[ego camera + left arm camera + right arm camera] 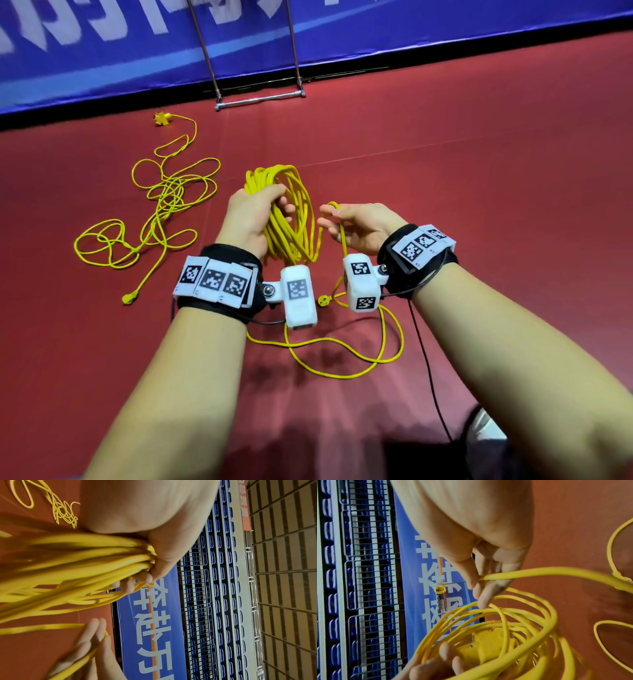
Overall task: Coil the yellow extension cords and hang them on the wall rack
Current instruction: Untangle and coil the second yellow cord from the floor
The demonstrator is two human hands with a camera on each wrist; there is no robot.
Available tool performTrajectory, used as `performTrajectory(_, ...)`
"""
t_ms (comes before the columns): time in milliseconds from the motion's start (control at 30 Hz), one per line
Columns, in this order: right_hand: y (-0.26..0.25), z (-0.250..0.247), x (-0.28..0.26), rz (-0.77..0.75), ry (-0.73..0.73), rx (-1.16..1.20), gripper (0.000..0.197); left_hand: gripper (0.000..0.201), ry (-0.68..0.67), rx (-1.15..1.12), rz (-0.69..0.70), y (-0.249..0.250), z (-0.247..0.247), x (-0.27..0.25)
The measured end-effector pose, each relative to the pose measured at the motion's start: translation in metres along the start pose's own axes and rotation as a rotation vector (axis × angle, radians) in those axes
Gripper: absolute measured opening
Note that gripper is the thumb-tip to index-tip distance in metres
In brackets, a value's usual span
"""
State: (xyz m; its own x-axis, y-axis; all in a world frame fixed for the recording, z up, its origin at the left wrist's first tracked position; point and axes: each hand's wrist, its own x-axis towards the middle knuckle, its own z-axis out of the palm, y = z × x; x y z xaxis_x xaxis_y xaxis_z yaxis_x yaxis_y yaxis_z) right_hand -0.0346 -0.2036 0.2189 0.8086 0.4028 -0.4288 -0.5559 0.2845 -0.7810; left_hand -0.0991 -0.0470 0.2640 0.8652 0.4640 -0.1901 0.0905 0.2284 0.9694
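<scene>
A coil of yellow extension cord [291, 219] hangs from my left hand [274, 202], whose fingers grip the top of the loops [85, 561]. My right hand [330, 219] is just right of the coil and pinches one strand of the same cord [539, 570] between thumb and fingers. That strand drops to a loose tail on the floor [342, 356], ending in a plug [323, 300]. A yellow socket block [486, 645] sits inside the coil. A second yellow cord [164, 205] lies tangled on the floor to the left. A small yellow coil [440, 588] hangs on a wire rack far ahead.
A metal frame [260, 99] stands on the red floor [479, 171] ahead, against a blue banner [102, 51]. Behind the banner are railings and blue seats [214, 601]. Thin black cables [428, 359] trail from my wrist bands.
</scene>
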Motion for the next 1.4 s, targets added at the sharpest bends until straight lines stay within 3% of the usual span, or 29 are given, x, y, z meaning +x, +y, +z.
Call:
performTrajectory(233, -0.005, 0.004, 0.012, 0.039, -0.001, 0.01, 0.008, 0.01, -0.104, 0.014, -0.051, -0.014, 0.006, 0.013)
performTrajectory(400, -0.006, 0.007, 0.015, 0.013, -0.189, -0.289, 0.072, 0.011, -0.111, -0.018, -0.079, -0.02, 0.019, 0.011)
performTrajectory(500, -0.003, 0.01, 0.012, 0.006, -0.255, -0.417, 0.084, 0.013, -0.107, -0.033, -0.094, -0.022, 0.023, 0.01)
performTrajectory(667, -0.002, 0.018, 0.002, -0.028, -0.296, -0.795, 0.079, 0.012, -0.075, -0.058, -0.108, -0.026, 0.021, 0.015)
performTrajectory(767, -0.002, 0.022, -0.005, -0.087, -0.32, -0.879, 0.055, 0.012, -0.053, -0.061, -0.122, -0.029, 0.019, 0.017)
performTrajectory(833, 0.0, 0.023, -0.006, -0.11, -0.338, -0.895, 0.048, 0.011, -0.039, -0.053, -0.138, -0.029, 0.018, 0.016)
performTrajectory(1100, 0.015, 0.034, 0.001, -0.199, -0.34, -0.937, 0.062, 0.003, -0.03, -0.041, -0.117, -0.027, 0.012, 0.014)
performTrajectory(1267, 0.014, 0.037, 0.001, -0.307, -0.29, -0.86, 0.069, 0.01, 0.035, -0.135, -0.062, -0.021, 0.01, 0.015)
performTrajectory(1400, 0.011, 0.031, 0.002, -0.387, -0.201, -0.768, 0.044, 0.015, 0.157, -0.22, 0.002, -0.014, 0.005, 0.019)
